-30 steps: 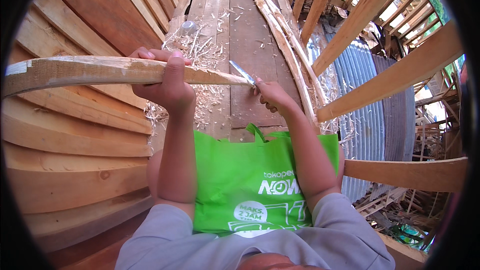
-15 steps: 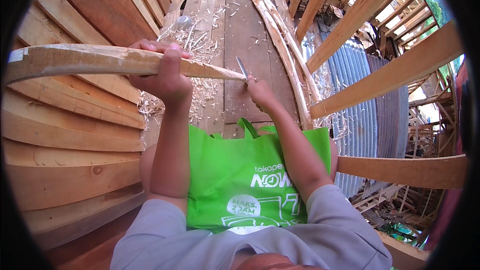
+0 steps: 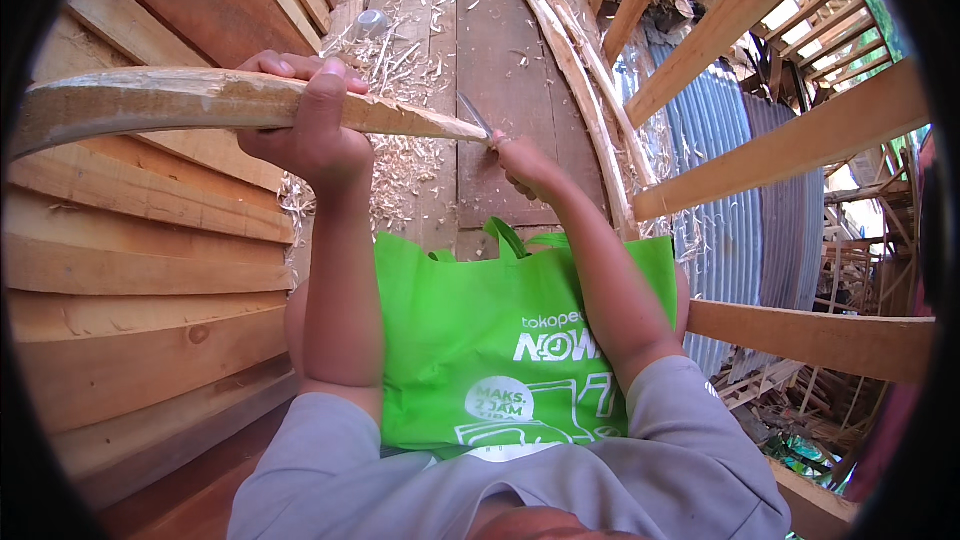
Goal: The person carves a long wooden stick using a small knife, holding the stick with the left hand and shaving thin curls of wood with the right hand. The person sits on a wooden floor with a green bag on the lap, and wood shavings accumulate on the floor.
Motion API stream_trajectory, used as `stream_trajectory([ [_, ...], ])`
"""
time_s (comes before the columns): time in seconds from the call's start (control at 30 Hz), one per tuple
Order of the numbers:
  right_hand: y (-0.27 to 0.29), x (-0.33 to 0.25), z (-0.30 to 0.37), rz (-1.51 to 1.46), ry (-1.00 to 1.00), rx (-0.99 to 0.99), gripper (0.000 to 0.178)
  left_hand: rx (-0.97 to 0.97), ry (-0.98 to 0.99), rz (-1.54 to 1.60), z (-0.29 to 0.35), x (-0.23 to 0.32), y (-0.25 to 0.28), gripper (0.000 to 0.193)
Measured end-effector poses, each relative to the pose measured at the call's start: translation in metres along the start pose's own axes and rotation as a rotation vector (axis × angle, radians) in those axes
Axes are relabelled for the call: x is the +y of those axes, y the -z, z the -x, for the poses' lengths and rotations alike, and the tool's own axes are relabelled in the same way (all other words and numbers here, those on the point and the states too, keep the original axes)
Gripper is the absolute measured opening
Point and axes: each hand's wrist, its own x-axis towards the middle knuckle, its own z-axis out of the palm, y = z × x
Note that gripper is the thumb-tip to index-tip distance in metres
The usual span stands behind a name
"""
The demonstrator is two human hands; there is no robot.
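My left hand (image 3: 310, 125) is wrapped round a long pale wooden stick (image 3: 160, 100), which runs sideways from the far left and tapers to a whittled tip on the right. In my right hand (image 3: 528, 166) is a knife (image 3: 474, 114). Its narrow blade angles up and left, right at the stick's thin tip; the handle is hidden in my fist. A green shopping bag (image 3: 440, 330) with white print lies over my lap, under both forearms.
Pale wood shavings (image 3: 405, 165) litter the plank floor (image 3: 500, 80). Long peeled poles (image 3: 575, 70) lie ahead on the right, beside slanting wooden slats (image 3: 780, 150) and corrugated metal sheets (image 3: 710, 200). A plank wall (image 3: 150, 270) stands close on the left. A small clear cup (image 3: 371, 24) rests among the shavings.
The stick and my left hand have shifted slightly left and up in view. The knife blade now leans further left against the tip. Both grips stay closed.
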Motion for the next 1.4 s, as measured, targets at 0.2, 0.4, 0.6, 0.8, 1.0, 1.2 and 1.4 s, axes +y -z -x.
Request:
stream_trajectory([
  [0.2,-0.01,-0.03,0.025,-0.185,0.178,-0.16,0.053,-0.013,-0.006,0.015,-0.005,-0.001,0.0,0.026],
  [0.4,-0.026,-0.042,0.049,0.026,0.106,0.034,0.047,0.055,0.038,-0.026,0.001,0.0,0.003,0.026],
  [0.6,-0.008,-0.025,0.034,-0.024,0.059,0.063,0.05,0.031,0.055,0.055,-0.001,0.0,-0.003,0.026],
  [0.8,-0.017,-0.031,0.033,-0.016,0.077,0.023,0.052,0.042,0.024,0.001,-0.001,-0.003,0.0,0.025],
  [1.0,-0.03,-0.059,0.07,-0.06,0.112,0.09,0.051,0.059,-0.001,-0.03,-0.004,-0.004,0.0,0.024],
  [1.2,-0.012,-0.016,0.021,-0.086,0.01,0.11,0.052,0.075,0.006,-0.033,-0.002,-0.004,-0.003,0.026],
  [1.4,-0.018,-0.014,0.015,0.023,0.056,0.08,0.043,0.183,0.001,-0.106,-0.004,-0.005,0.001,0.03],
])
